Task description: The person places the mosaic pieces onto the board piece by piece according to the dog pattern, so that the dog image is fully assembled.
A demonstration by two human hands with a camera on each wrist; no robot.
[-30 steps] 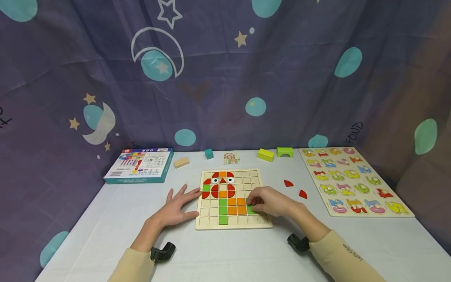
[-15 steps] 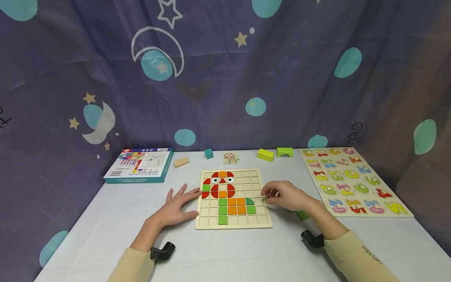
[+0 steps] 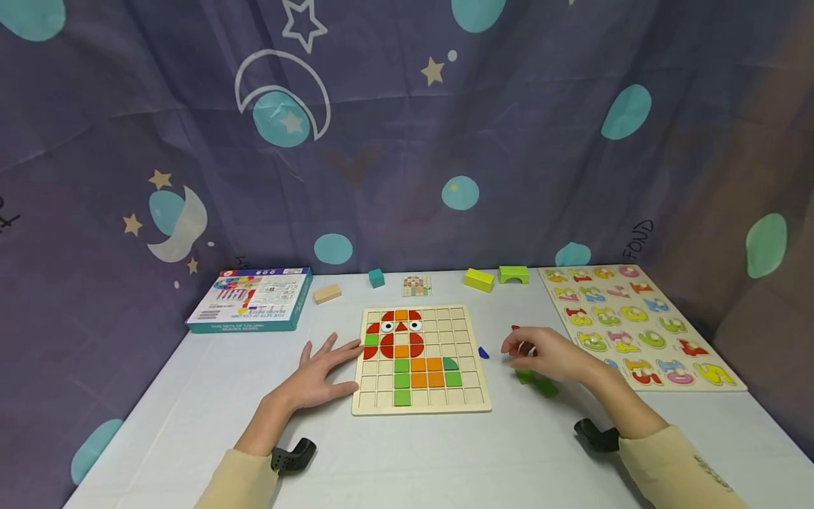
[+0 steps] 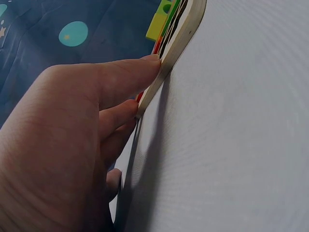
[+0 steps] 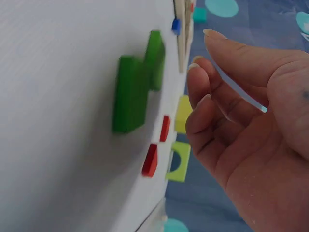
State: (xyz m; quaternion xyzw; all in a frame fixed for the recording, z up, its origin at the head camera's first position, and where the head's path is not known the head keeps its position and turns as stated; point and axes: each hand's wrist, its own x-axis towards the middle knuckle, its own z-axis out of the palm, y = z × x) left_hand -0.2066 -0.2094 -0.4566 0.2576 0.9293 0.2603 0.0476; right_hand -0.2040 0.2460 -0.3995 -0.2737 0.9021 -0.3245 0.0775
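A wooden grid board (image 3: 381, 399) lies mid-table, partly filled with red, orange, white and green flat pieces. A dark green quarter-round piece (image 3: 451, 363) sits above a light green square (image 3: 453, 379) at its right. With fingers spread, my left hand (image 3: 314, 377) touches the board's left edge; the left wrist view has thumb and fingertips against its side. To the board's right, my right hand (image 3: 550, 355) hovers over the table, fingers loosely bent and holding nothing. Below it are two green squares (image 5: 130, 94). A small blue piece (image 3: 484, 352) lies beside the board's right edge.
Two red quarter pieces (image 5: 150, 160) lie past the green squares. Behind the board are a pattern card (image 3: 417, 285), a teal cube (image 3: 376, 278), a plain wood block (image 3: 327, 294), a yellow block (image 3: 480, 280) and a green arch (image 3: 514, 274). A box (image 3: 251, 300) and number puzzle (image 3: 655, 339) flank them.
My right hand has moved right, off the board, uncovering the dark green quarter-round piece and then the blue piece beside the board. My left hand stays in place.
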